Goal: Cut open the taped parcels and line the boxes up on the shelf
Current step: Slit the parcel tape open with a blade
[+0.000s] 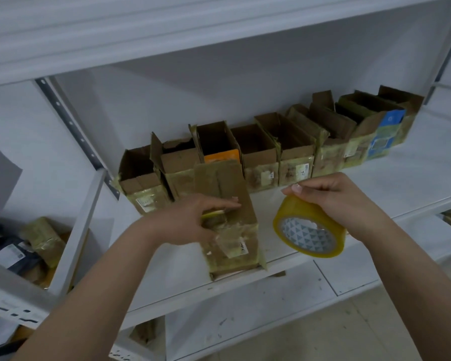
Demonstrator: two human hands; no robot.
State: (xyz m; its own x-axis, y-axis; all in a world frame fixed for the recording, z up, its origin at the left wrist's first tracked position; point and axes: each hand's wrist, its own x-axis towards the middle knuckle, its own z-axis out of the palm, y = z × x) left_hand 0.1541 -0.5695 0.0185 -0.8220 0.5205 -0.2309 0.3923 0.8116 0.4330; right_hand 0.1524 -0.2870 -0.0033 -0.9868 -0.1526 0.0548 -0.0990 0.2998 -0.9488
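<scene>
- Two bare forearms rise from the 6 o'clock edge, cut off there, and the hands are well apart.
- At 5 o'clock from centre the right hand [341,201] grips a roll of yellow tape [310,227] by its upper rim, fingers curled over it; the roll's open core, printed with a triangle pattern, faces the camera.
- Just left of centre the left hand [193,220] lies palm down on a closed cardboard box [232,220], fingers stretched toward 3 o'clock and pinching a yellowish strip against its top; whether the strip is loose tape I cannot tell.
- That box sits at the front of the white shelf [375,204], its long axis running from 6 toward 12 o'clock with a slight lean to 11, and its near end hangs a little over the shelf lip.
- Its top flaps are shut; old tape and a white label wrap the near end, the print too blurred to read.
- Behind it, a row of opened boxes [266,152] runs from 9 o'clock up toward 2 o'clock along the shelf's back, flaps up, touching side by side; their insides are dark and unreadable.
- One box far right shows a blue panel [387,126].
- At 8 o'clock, on a lower shelf, lie dark parcels [13,251], partly hidden by the upright post.
</scene>
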